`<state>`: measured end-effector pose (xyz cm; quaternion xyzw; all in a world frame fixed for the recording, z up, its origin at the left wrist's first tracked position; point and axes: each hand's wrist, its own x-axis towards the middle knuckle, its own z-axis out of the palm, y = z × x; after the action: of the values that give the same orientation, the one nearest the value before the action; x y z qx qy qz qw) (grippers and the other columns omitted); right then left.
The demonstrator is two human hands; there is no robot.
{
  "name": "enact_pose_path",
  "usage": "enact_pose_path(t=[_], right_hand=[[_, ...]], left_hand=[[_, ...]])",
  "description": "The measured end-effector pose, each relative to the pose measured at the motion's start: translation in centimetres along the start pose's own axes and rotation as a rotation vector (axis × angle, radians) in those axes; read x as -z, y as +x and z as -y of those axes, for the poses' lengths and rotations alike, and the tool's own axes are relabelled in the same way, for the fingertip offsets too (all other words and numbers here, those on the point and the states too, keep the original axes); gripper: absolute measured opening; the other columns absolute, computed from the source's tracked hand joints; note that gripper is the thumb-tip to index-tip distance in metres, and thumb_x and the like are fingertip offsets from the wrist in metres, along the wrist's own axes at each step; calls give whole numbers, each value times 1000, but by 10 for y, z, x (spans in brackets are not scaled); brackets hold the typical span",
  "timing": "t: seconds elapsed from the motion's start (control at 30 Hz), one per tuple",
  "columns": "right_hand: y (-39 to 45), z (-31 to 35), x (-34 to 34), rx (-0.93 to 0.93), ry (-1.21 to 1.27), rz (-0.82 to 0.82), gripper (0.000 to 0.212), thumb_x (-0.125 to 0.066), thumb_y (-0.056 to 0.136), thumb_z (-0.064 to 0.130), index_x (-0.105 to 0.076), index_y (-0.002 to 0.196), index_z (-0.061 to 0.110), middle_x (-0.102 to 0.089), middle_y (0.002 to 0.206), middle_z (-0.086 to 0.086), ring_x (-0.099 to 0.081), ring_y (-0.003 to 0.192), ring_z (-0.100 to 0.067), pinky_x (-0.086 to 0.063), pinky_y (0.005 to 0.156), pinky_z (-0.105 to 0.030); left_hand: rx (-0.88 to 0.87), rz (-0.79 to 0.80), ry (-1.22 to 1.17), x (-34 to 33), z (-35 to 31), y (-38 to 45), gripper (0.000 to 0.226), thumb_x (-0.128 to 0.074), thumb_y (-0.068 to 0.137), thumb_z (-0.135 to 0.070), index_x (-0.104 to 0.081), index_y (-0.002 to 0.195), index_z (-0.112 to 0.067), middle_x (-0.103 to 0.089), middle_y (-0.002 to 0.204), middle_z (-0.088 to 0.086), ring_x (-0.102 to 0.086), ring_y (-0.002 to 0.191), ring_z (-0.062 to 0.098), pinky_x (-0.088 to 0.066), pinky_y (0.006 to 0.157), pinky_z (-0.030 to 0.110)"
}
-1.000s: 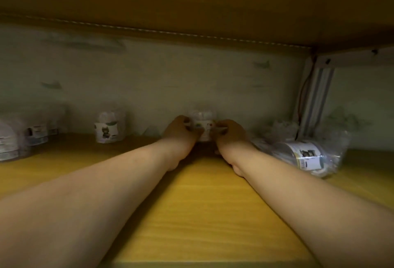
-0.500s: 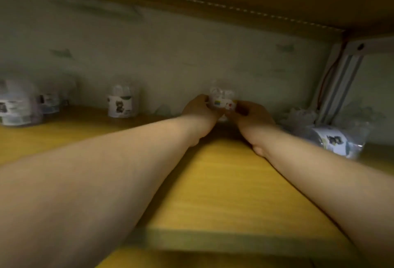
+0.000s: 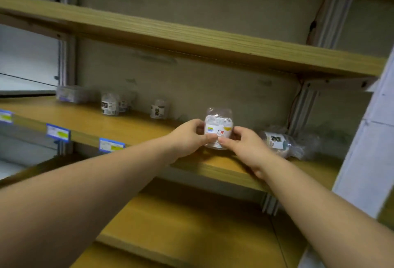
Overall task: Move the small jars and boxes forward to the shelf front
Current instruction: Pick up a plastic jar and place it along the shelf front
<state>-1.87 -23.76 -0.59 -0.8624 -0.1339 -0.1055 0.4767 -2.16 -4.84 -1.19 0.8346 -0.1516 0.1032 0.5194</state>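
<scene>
A small clear jar [image 3: 218, 122] with a white label and pale contents stands near the front edge of the wooden shelf [image 3: 136, 133]. My left hand [image 3: 187, 137] grips its left side and my right hand [image 3: 245, 146] grips its right side, thumbs meeting on the label. Further back on the shelf stand another small jar [image 3: 159, 109], two labelled jars [image 3: 110, 103] side by side, and a clear box [image 3: 71, 94] at the far left. A wrapped jar [image 3: 277, 140] lies on its side at the right.
An upper shelf board [image 3: 191, 42] hangs above and a lower board [image 3: 191, 225] lies below. Blue price tags [image 3: 58, 132] line the shelf front. A metal upright [image 3: 302, 110] and a white post [image 3: 366, 140] stand at the right.
Both hands have drawn the jar from the back wall to near the shelf's front edge. The camera has pulled back, so more shelves now show.
</scene>
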Motion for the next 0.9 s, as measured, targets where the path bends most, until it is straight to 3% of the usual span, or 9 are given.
enact_pose_path(t=[0.13, 0.37, 0.57, 0.7, 0.77, 0.9], right_hand=[[-26, -8, 1, 43, -32, 33, 45, -76, 82, 34, -63, 125, 27, -72, 116, 12, -66, 109, -8, -50, 101, -39], [-35, -1, 0, 36, -21, -23, 39, -74, 87, 23, -62, 124, 24, -69, 113, 10, -64, 105, -9, -50, 92, -30], [-30, -5, -5, 11, -75, -62, 39, -73, 88, 29, -60, 125, 26, -67, 116, 9, -62, 107, -14, -49, 88, -32], [-30, -1, -7, -14, -69, -87, 39, -76, 86, 29, -63, 123, 25, -68, 115, 11, -63, 104, -12, -52, 94, -36], [-32, 2, -9, -40, -22, -64, 42, -78, 83, 28, -65, 122, 23, -71, 113, 10, -66, 104, -11, -53, 97, -39], [-29, 33, -53, -20, 85, -57, 34, -79, 82, 17, -70, 114, 18, -75, 109, 6, -70, 101, -12, -54, 98, -41]], left_hand=[[-61, -24, 159, -14, -6, -23, 47, -77, 86, -33, -60, 125, -15, -70, 119, -4, -66, 105, 9, -53, 95, 29], [-76, -41, 192, -17, -6, -21, 43, -75, 88, -28, -61, 126, -13, -71, 120, 0, -66, 102, 7, -50, 88, 18], [-56, -32, 250, -18, -3, -19, 48, -72, 89, -36, -60, 131, -16, -69, 125, -2, -65, 113, 12, -51, 102, 35], [-18, 46, 252, -8, -13, -19, 48, -71, 90, -33, -59, 133, -15, -68, 126, -2, -64, 114, 13, -50, 102, 34], [-15, 72, 256, 1, -12, -21, 47, -73, 89, -34, -61, 131, -16, -69, 125, -2, -64, 110, 12, -51, 98, 30], [-63, 27, 234, 53, 10, -28, 42, -77, 86, -31, -64, 122, -14, -70, 111, -7, -64, 97, 7, -49, 76, 14]])
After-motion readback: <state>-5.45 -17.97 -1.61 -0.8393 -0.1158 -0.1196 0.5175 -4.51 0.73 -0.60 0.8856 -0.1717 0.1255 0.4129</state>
